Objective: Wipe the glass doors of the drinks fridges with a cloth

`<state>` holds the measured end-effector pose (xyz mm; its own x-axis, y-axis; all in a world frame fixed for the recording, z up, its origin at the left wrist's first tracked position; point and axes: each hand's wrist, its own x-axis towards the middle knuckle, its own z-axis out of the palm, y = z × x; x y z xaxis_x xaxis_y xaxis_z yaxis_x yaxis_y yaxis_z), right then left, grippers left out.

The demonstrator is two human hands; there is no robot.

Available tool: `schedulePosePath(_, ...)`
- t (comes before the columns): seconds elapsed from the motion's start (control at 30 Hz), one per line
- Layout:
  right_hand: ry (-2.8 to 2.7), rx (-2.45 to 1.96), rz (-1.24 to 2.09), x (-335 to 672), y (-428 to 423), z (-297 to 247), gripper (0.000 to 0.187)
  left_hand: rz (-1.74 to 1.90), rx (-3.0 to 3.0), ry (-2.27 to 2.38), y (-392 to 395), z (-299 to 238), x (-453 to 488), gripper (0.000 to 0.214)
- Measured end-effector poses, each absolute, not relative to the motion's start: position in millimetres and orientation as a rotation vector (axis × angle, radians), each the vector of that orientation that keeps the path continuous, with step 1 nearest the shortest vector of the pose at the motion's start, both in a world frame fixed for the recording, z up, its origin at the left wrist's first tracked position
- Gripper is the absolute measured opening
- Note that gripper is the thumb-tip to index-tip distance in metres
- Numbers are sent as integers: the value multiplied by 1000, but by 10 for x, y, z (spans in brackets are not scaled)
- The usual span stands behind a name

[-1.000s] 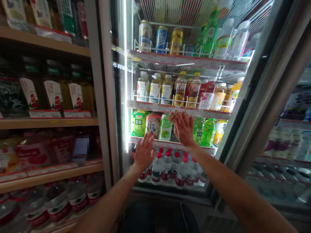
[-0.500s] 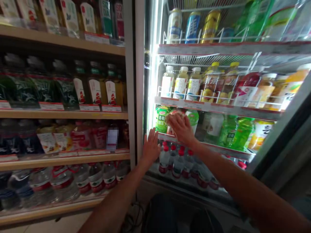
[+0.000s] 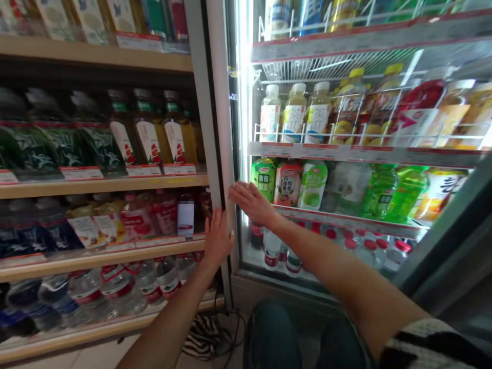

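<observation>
My left hand [image 3: 217,238] lies flat, fingers together, against the grey upright frame [image 3: 215,128] of a lit drinks fridge. My right hand [image 3: 251,201] reaches across with fingers stretched flat at the fridge's left inner edge. It sits just left of a green-labelled bottle [image 3: 263,179] and a red-labelled bottle [image 3: 287,183] on the middle shelf. I see nothing in either hand. Below my right wrist stand red-capped water bottles [image 3: 272,251].
The fridge's glass door [image 3: 442,246] stands open at the right. Wooden shelves [image 3: 96,185] of bottled drinks fill the left. Cables and a striped item [image 3: 209,333] lie on the floor by my dark-trousered knees [image 3: 277,333].
My right hand has slid left from the middle-shelf bottles to the fridge's left edge, and the crumpled cloth under it no longer shows. My left hand moved left onto the frame. The view panned left.
</observation>
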<state>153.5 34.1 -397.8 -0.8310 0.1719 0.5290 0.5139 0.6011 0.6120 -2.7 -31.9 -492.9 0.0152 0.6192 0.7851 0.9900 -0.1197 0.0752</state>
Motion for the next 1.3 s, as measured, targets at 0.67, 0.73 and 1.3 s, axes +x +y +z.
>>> schedulePosePath(0.67, -2243, -436, -1297, 2608, 215, -3816, 49, -1118, -1897, -1444, -240, -4645, 611, 73)
schedulePosePath(0.73, -2162, -621, -1241, 2775, 219, -3698, 54, -1133, -1906, -1412, -222, -4610, 735, 73)
schedulePosePath(1.3, -2112, -781, -1321, 3885, -129, -4229, 52, -1010, -2025, -1125, -282, -4495, 1652, 61)
